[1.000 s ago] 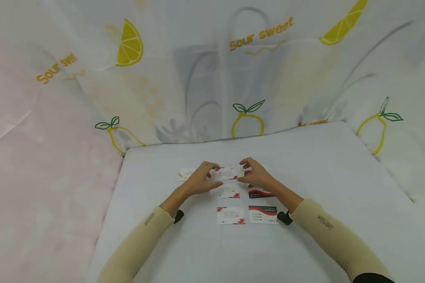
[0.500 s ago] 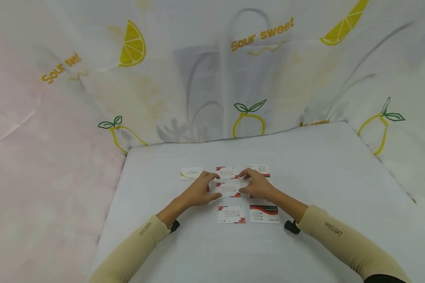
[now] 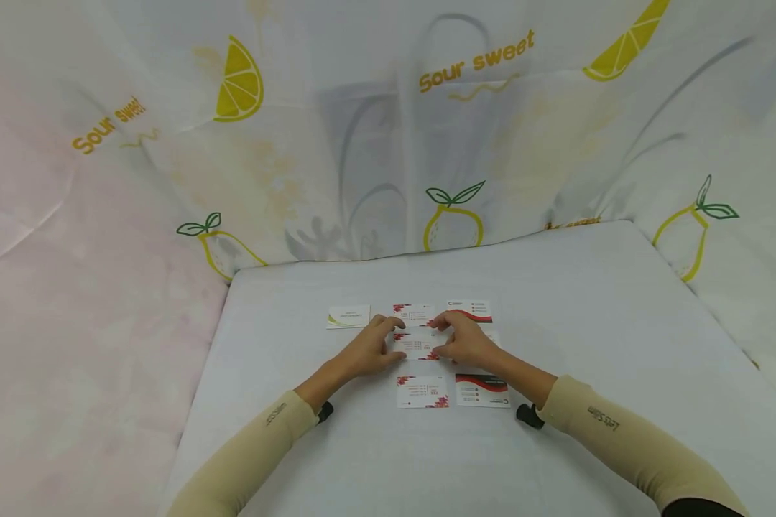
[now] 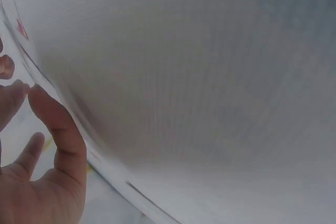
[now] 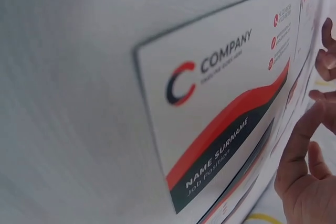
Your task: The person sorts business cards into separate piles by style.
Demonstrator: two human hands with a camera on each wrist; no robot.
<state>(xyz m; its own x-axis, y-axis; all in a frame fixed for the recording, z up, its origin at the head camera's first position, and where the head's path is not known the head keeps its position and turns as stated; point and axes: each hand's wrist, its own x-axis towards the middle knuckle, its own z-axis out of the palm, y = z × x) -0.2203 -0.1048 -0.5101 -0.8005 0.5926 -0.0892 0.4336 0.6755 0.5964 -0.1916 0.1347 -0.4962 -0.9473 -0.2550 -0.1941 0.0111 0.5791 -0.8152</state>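
A white business card with red floral corners (image 3: pixel 417 346) lies flat in the middle of its column. My left hand (image 3: pixel 365 350) has its index finger and thumb at the card's left end. Facing it, my right hand (image 3: pixel 468 341) has its index finger and thumb at the right end. Both hands' fingers are bent loosely. Matching floral cards lie beyond it (image 3: pixel 414 313) and nearer me (image 3: pixel 422 392). The right wrist view shows a red and black company card (image 5: pixel 231 87) flat beside the right hand (image 5: pixel 310 182). The left wrist view shows part of the left hand (image 4: pixel 52 182).
At the far left lies a white card with a green-yellow curve (image 3: pixel 343 317). The right column has red-and-black cards at the far end (image 3: pixel 478 307) and near end (image 3: pixel 481 391); my right hand partly hides another between them. A lemon-print curtain (image 3: pixel 362 179) stands behind the white table (image 3: pixel 362 459).
Both hands have moved slightly toward me, from the far floral card to the middle one. The far right card is now less covered. The cards show no clear shift.
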